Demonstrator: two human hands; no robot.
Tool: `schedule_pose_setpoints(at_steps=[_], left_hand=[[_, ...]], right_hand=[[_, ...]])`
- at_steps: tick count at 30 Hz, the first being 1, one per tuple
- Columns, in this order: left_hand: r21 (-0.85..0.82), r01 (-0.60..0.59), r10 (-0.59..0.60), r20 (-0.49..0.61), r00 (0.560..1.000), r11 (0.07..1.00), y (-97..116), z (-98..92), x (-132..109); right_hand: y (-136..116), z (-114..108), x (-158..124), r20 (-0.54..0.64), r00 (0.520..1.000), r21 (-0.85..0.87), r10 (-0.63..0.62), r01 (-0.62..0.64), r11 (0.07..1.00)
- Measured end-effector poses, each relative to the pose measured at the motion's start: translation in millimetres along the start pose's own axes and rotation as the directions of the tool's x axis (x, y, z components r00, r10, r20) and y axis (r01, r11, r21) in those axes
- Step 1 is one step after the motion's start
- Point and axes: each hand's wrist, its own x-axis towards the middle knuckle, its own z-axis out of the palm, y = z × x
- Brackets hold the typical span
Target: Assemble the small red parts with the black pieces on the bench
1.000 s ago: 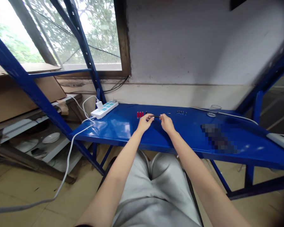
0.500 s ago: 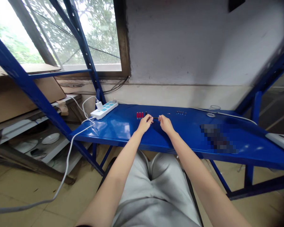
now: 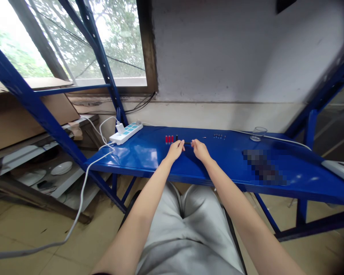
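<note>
Both my hands rest on the blue metal shelf [image 3: 149, 152] near its middle. My left hand [image 3: 175, 149] and my right hand [image 3: 200, 149] are closed in a pinch on the two ends of a thin dark rod-like piece [image 3: 187, 143] held between them. Just behind my left hand stand three small red pieces [image 3: 169, 139] and one small black piece [image 3: 177, 137] in a row. A row of tiny dark parts [image 3: 219, 136] lies further back, right of my hands.
A white power strip [image 3: 126, 132] with a plugged charger and white cable lies at the shelf's left back. A small glass [image 3: 259, 134] stands at the back right, a white cable beside it. A blurred patch covers something right of centre. Blue rack posts flank the shelf.
My two hands have drawn slightly closer together along the thin dark piece and shifted a little toward the back of the shelf.
</note>
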Motion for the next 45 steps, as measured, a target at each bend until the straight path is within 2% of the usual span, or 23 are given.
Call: schedule_pose_setpoints(at_steps=[5, 11, 17, 23, 34, 45], left_hand=[[-0.189, -0.052, 0.043, -0.052, 0.998, 0.981, -1, 1.3, 2], [-0.080, -0.040, 0.036, -0.062, 0.997, 0.996, -3, 0.2, 3], [-0.106, -0.041, 0.039, -0.022, 0.999, 0.994, -3, 0.8, 2], [-0.039, -0.022, 0.021, -0.040, 0.999, 0.999, 2, -0.8, -1], [-0.014, 0.046, -0.046, -0.043, 0.998, 0.999, 7, 0.0, -2], [0.001, 0.038, -0.038, -0.069, 0.997, 0.999, 5, -0.8, -2]], right_hand=[[2, 1, 1, -0.053, 0.999, 0.036, -0.011, 0.013, 0.999], [5, 4, 1, -0.066, 0.997, 0.045, -0.037, 0.040, 0.998], [6, 4, 1, -0.091, 0.996, 0.057, -0.002, 0.008, 0.998], [6, 5, 1, -0.097, 0.995, 0.079, -0.032, 0.040, 0.996], [2, 4, 0, -0.075, 0.996, 0.088, -0.046, 0.053, 0.995], [3, 4, 0, -0.096, 0.994, 0.137, -0.048, 0.061, 0.989]])
